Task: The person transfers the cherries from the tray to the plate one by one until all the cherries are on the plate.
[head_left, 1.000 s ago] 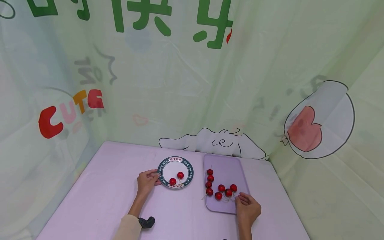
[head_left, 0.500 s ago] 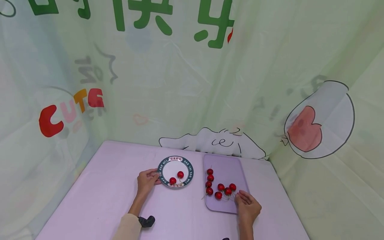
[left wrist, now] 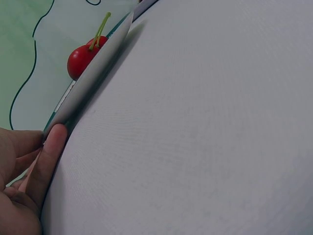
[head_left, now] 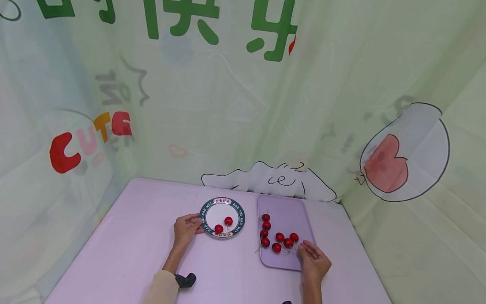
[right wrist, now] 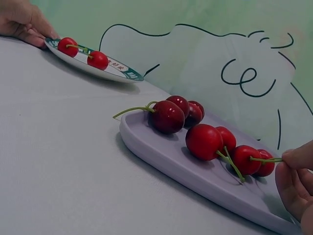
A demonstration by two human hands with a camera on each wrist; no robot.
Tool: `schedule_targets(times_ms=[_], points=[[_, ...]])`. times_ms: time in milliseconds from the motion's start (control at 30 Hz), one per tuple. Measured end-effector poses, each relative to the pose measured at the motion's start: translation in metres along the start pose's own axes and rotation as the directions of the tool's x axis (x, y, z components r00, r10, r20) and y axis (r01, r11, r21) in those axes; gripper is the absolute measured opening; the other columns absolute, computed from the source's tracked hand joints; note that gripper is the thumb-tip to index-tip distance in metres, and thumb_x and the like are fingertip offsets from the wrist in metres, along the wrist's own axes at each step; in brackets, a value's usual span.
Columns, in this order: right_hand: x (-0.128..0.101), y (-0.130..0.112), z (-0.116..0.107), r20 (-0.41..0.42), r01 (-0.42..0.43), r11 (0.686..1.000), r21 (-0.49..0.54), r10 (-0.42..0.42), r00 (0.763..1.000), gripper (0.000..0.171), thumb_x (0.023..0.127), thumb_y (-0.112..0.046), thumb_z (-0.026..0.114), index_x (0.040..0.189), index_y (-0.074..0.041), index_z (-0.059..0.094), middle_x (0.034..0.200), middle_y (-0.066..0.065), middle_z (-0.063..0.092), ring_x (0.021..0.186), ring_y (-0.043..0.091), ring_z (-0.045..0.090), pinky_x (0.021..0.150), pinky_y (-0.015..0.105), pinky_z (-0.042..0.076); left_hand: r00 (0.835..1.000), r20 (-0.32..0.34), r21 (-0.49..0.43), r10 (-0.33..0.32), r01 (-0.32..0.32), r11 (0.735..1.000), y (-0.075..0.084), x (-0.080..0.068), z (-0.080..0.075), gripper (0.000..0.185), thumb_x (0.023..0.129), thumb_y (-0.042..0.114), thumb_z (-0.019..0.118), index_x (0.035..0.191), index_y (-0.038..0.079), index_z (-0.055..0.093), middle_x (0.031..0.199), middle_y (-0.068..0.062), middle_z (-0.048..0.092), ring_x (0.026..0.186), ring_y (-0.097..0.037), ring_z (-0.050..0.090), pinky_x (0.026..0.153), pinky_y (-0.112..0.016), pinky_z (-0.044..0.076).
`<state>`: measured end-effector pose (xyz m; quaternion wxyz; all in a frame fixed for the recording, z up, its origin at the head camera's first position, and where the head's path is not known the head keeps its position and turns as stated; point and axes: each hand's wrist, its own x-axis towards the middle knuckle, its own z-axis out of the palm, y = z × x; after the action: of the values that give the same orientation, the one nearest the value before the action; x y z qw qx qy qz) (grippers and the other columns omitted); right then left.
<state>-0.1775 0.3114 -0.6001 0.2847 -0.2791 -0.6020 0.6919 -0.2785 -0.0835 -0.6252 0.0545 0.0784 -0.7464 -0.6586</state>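
A white plate with a dark green lettered rim carries two red cherries, their stems on. My left hand pinches its left edge; in the left wrist view one fingertip lies under the rim. To the right is a lilac tray with several cherries, some in a column along its left side and others nearer its front. My right hand, over the tray's front right corner, pinches green stems between thumb and fingers. The cherries on those stems sit low at the tray.
A pale pink cloth covers the table. Behind it hangs a printed curtain, close to the far ends of plate and tray. A black strap device is on my left wrist.
My right hand has shifted slightly up at the tray, and the cherries nearest it have moved a little to the left. The left hand and plate stay put.
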Motion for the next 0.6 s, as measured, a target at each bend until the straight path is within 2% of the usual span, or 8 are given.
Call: schedule_targets(times_ms=[67,300,400,500,600], points=[[-0.0003,-0.0009,0.0001,0.002,-0.014,1.000,0.019,0.014,1.000,0.023,0.091,0.012,0.079,0.102,-0.007,0.086,0.073,-0.016,0.079,0.070,-0.003,0.076,0.070,0.012,0.065,1.000,0.000,-0.002,0.000,0.000,1.000,0.0000,-0.0001,-0.0001,0.030,0.102,-0.001,0.073,0.131,-0.008,0.073,0.093,-0.022,0.077,0.071,-0.019,0.079,0.066,-0.026,0.069],[0.0021,-0.0006,-0.0016,0.013,-0.050,0.993,0.104,0.049,0.999,0.023,0.092,0.014,0.078,0.103,-0.004,0.086,0.073,-0.011,0.080,0.070,0.000,0.077,0.070,0.015,0.066,1.000,0.001,0.000,-0.003,0.003,1.000,0.0000,-0.0003,-0.0003,0.030,0.102,-0.001,0.072,0.132,-0.007,0.073,0.093,-0.021,0.077,0.071,-0.017,0.078,0.066,-0.025,0.069],[0.0049,0.0029,-0.0026,0.012,-0.068,0.988,0.136,0.067,0.998,0.022,0.091,0.012,0.080,0.101,-0.006,0.086,0.077,-0.006,0.082,0.071,0.001,0.077,0.071,0.016,0.067,1.000,0.001,0.001,0.000,0.000,1.000,0.0002,-0.0010,-0.0006,0.030,0.102,0.000,0.072,0.132,-0.007,0.073,0.093,-0.021,0.077,0.071,-0.017,0.079,0.066,-0.025,0.069],[0.0071,0.0059,-0.0032,0.010,-0.088,0.982,0.164,0.087,0.996,0.021,0.090,0.009,0.083,0.104,-0.005,0.086,0.081,-0.003,0.083,0.072,0.003,0.078,0.071,0.018,0.068,1.000,0.003,-0.003,0.004,-0.004,1.000,0.0013,-0.0018,-0.0012,0.030,0.103,0.000,0.072,0.132,-0.008,0.073,0.093,-0.021,0.077,0.072,-0.018,0.079,0.066,-0.025,0.069],[0.0080,0.0071,-0.0030,0.006,-0.092,0.980,0.176,0.092,0.996,0.021,0.091,0.010,0.082,0.108,-0.003,0.086,0.080,-0.005,0.083,0.071,0.002,0.078,0.070,0.018,0.068,1.000,0.001,0.002,-0.002,0.002,1.000,0.0012,-0.0018,-0.0010,0.030,0.103,0.001,0.072,0.132,-0.008,0.073,0.093,-0.021,0.077,0.071,-0.017,0.079,0.066,-0.025,0.069]])
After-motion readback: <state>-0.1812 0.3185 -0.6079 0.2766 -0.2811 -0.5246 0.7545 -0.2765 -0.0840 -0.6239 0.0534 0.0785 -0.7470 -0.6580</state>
